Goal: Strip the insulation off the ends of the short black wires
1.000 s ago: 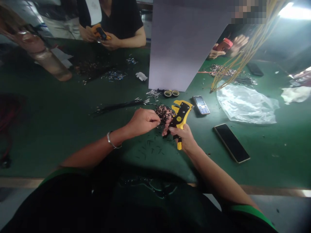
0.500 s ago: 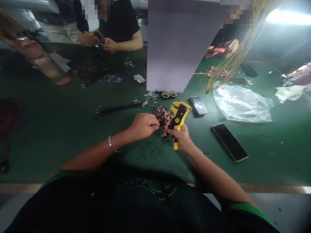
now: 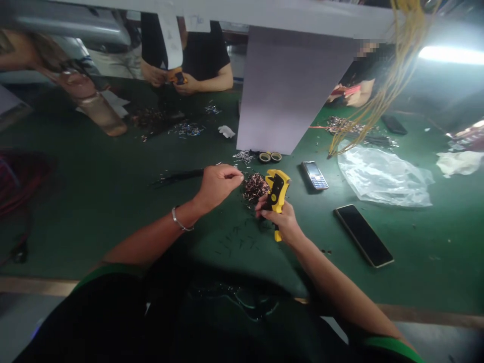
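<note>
My right hand (image 3: 283,219) is wrapped round the handles of a yellow-and-black wire stripper (image 3: 278,194), its head pointing up and away from me. My left hand (image 3: 219,184) is closed, with thumb and forefinger pressed together; whatever it may pinch is too small to make out. Between both hands lies a pile of short wire pieces (image 3: 255,189) with copper-coloured and black bits. A bundle of thin black wires (image 3: 181,176) stretches out to the left, partly hidden behind my left hand. Small black scraps (image 3: 236,237) are scattered nearer to me.
Two rolls of tape (image 3: 270,157) and silvery terminals (image 3: 245,157) lie below a grey panel (image 3: 280,91). To the right are a keypad phone (image 3: 315,175), a smartphone (image 3: 363,236) and a plastic bag (image 3: 385,176). Across the green table (image 3: 113,201) two people work with tools.
My left hand has moved forward and away from the wire pile, toward the black wire bundle. The wire stripper stays in my right hand beside the pile. The view has shifted slightly.
</note>
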A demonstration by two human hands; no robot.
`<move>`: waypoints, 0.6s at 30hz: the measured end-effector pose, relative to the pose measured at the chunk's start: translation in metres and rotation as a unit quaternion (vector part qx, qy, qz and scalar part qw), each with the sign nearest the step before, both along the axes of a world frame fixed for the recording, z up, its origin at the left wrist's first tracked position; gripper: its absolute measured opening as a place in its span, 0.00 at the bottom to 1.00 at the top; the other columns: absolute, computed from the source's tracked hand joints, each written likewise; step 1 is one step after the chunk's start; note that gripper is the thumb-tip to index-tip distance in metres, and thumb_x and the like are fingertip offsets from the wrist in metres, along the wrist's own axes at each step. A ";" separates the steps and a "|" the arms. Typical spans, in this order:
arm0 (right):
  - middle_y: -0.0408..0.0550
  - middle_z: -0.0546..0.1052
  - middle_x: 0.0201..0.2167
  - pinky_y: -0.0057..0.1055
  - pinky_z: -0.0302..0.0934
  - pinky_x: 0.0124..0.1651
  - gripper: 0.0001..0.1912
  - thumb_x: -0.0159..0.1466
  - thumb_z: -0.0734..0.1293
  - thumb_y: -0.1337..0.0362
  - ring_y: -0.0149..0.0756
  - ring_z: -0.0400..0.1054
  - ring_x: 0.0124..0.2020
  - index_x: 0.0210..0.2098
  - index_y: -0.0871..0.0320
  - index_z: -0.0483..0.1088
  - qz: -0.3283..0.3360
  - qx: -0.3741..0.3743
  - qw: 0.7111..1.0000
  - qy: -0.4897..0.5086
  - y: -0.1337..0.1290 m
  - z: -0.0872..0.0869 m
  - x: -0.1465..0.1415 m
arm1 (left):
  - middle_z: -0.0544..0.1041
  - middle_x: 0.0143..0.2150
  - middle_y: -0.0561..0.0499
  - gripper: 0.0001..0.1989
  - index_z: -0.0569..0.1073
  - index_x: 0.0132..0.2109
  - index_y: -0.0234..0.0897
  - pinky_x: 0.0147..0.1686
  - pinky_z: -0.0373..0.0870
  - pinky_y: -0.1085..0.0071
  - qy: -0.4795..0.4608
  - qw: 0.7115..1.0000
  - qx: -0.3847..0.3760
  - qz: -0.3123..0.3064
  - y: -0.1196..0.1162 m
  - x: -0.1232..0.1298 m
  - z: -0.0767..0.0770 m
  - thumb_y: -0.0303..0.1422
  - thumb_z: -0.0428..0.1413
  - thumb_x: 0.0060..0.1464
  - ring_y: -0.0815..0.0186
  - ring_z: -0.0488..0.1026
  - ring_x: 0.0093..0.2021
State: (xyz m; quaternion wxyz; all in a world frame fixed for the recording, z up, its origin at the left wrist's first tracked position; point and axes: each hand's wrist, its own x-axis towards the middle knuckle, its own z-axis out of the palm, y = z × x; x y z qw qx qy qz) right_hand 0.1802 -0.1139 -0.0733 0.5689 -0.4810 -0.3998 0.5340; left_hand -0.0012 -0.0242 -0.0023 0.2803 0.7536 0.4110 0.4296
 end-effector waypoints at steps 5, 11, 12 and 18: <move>0.49 0.79 0.39 0.42 0.66 0.48 0.27 0.46 0.74 0.68 0.42 0.73 0.40 0.46 0.57 0.71 0.083 0.000 0.996 0.026 -0.004 0.001 0.004 | 0.79 0.26 0.52 0.07 0.78 0.26 0.36 0.30 0.67 0.73 -0.025 0.999 -0.026 0.018 0.002 0.000 -0.003 0.25 0.56 0.48 0.69 0.74 0.29; 0.48 0.78 0.38 0.40 0.65 0.42 0.28 0.48 0.69 0.70 0.40 0.73 0.34 0.50 0.57 0.69 0.083 0.005 0.996 0.033 -0.011 0.006 -0.002 | 0.78 0.24 0.53 0.08 0.78 0.25 0.35 0.28 0.65 0.74 -0.022 0.999 -0.030 0.035 -0.002 0.002 -0.004 0.24 0.55 0.48 0.70 0.72 0.28; 0.48 0.78 0.38 0.40 0.65 0.41 0.28 0.48 0.69 0.70 0.40 0.73 0.34 0.50 0.57 0.69 0.089 0.006 0.995 0.035 -0.011 0.007 -0.002 | 0.78 0.25 0.53 0.09 0.78 0.25 0.35 0.29 0.65 0.74 -0.019 0.999 -0.029 0.033 -0.003 0.003 -0.003 0.24 0.55 0.47 0.70 0.72 0.28; 0.48 0.78 0.38 0.41 0.65 0.43 0.29 0.47 0.68 0.71 0.40 0.73 0.35 0.51 0.57 0.69 0.126 -0.002 0.990 0.056 -0.013 0.018 0.002 | 0.73 0.20 0.55 0.06 0.77 0.24 0.35 0.23 0.62 0.75 -0.074 0.989 -0.125 -0.015 0.000 0.001 0.000 0.27 0.56 0.46 0.73 0.67 0.23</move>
